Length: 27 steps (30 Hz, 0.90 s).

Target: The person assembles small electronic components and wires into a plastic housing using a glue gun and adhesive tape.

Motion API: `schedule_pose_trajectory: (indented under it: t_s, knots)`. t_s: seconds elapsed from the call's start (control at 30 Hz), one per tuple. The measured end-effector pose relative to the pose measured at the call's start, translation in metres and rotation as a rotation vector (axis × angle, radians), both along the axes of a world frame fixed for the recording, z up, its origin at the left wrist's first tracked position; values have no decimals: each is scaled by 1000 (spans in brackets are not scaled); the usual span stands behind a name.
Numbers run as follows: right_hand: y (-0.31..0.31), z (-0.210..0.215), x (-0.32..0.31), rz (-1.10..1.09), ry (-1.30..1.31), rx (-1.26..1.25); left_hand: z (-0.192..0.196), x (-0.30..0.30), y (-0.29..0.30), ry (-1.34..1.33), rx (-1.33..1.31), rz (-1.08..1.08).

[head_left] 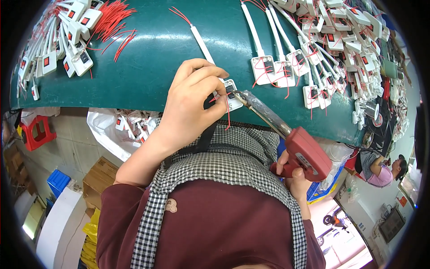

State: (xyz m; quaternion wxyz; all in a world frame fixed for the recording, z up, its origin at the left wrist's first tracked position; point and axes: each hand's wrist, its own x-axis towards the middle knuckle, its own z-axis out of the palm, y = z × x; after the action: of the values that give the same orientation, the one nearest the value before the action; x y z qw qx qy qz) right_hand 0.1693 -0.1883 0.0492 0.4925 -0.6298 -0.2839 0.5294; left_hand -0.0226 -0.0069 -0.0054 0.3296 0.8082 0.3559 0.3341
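My left hand [190,96] is closed over a white switch housing [234,104], thumb and index finger pinched at a thin red wire [229,117] there. The housing lies at the near edge of the green work surface, and its white tube [202,44] runs away to the far left, ending in red leads. My fingers hide part of the housing. My right hand [293,177] is wrapped round the handle of a red soldering gun [308,154]. Its long metal barrel points up and left, and the tip meets the housing's dark switch terminals beside my left fingertips.
Several white switch units [263,69] with tubes lie right of the hands, before a large pile [358,40]. Another pile [74,27] and loose red wires [109,20] sit far left. A solder spool [371,110] stands right. A white bag [105,130] hangs below the edge. Another person [380,172] sits far right.
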Motion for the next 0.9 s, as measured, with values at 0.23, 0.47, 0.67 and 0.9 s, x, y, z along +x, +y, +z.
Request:
schedule_pose_trajectory:
  t_s: [0.23, 0.47, 0.67, 0.9]
  knots:
    - [-4, -5, 3, 40, 18, 29, 0, 0, -1, 4, -14, -4]
    - [-5, -2, 2, 19, 12, 10, -1, 0, 1, -4, 8, -22]
    - [-5, 1, 3, -43, 11, -9, 4, -3, 0, 7, -35, -12]
    - [-1, 4, -5, -191, -133, -15, 1, -3, 0, -44, -24, -76]
